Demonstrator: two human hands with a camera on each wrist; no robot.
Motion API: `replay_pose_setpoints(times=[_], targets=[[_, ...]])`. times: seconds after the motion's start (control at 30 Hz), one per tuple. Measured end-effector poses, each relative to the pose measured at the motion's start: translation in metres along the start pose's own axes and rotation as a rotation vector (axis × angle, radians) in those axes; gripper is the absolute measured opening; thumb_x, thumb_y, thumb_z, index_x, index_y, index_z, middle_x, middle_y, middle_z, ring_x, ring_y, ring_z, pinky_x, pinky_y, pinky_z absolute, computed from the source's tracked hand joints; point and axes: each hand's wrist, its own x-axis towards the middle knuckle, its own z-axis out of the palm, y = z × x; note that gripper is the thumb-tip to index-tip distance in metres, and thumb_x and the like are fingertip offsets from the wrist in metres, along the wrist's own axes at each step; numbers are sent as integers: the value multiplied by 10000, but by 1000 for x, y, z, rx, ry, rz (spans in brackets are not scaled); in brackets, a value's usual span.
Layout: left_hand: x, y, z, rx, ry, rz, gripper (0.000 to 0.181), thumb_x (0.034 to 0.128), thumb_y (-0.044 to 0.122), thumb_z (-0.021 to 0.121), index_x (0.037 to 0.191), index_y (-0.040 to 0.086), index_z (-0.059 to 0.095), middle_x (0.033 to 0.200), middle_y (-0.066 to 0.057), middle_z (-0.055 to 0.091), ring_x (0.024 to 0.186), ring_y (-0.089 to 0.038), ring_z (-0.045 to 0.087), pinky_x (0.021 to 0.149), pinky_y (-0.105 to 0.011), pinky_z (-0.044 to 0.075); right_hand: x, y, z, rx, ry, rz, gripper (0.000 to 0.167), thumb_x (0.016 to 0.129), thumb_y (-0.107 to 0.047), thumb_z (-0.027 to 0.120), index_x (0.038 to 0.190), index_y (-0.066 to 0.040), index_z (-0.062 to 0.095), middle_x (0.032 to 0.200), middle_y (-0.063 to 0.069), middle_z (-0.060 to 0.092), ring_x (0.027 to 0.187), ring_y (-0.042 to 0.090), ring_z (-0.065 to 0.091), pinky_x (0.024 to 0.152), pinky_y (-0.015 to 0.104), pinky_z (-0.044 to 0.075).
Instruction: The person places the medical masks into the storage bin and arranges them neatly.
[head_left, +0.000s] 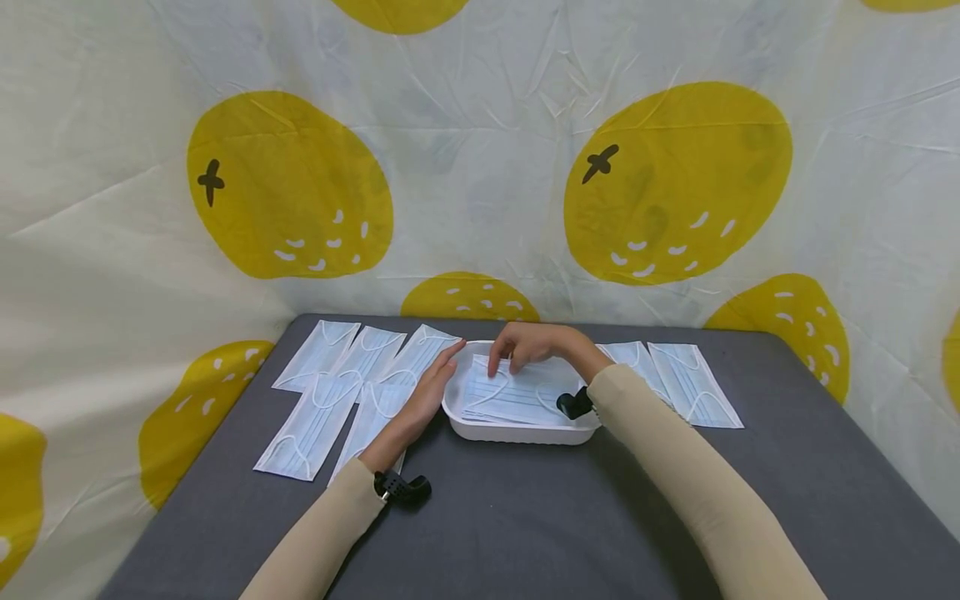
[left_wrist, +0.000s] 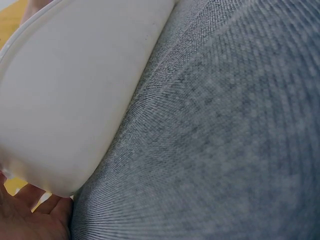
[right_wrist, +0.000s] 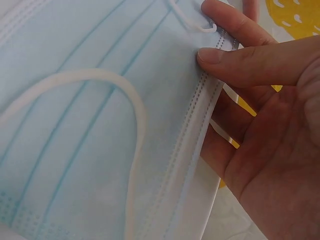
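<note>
The left hand (head_left: 426, 398) rests against the left end of a white tray (head_left: 517, 432), its fingers fairly straight and gripping nothing. The right hand (head_left: 531, 345) reaches into the tray, its thumb on the face of the top mask (head_left: 525, 400) and its other fingers curled round the mask's end, holding it. That blue mask lies flat on others inside the tray, with white ear loops on show. More masks (head_left: 302, 433) lie on the dark grey worktop (head_left: 495, 517), five at left and two at right.
</note>
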Motion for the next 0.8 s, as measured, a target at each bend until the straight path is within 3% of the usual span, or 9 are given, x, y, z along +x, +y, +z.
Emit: replay_pose_setpoints(times=[0.2, 0.5, 0.8], targets=[[0, 1, 0, 0, -3, -4, 481, 1139, 300, 305, 1618, 280, 349, 1716, -10, 264, 1611, -256, 177, 1306, -557, 115, 3, 1, 1, -3, -6, -17, 410, 798, 205, 556, 1103, 30, 766, 1158, 145, 741, 909, 166, 539, 789, 253, 425], [-1, 3, 2, -4, -4, -5, 483, 1140, 296, 300, 1621, 270, 344, 1715, -7, 266, 1613, -245, 173, 1309, -555, 105, 5, 1, 5, -9, 2, 23, 487, 791, 230, 506, 1144, 9, 758, 1221, 130, 718, 966, 167, 541, 819, 260, 427], [2, 2, 2, 7, 7, 5, 481, 1137, 286, 312, 1615, 259, 362, 1710, -12, 283, 1608, -250, 188, 1304, -562, 121, 4, -3, 6, -161, 57, 54, 574, 816, 207, 440, 1142, -109, 791, 1299, 85, 719, 1086, 192, 598, 1047, 380, 502]])
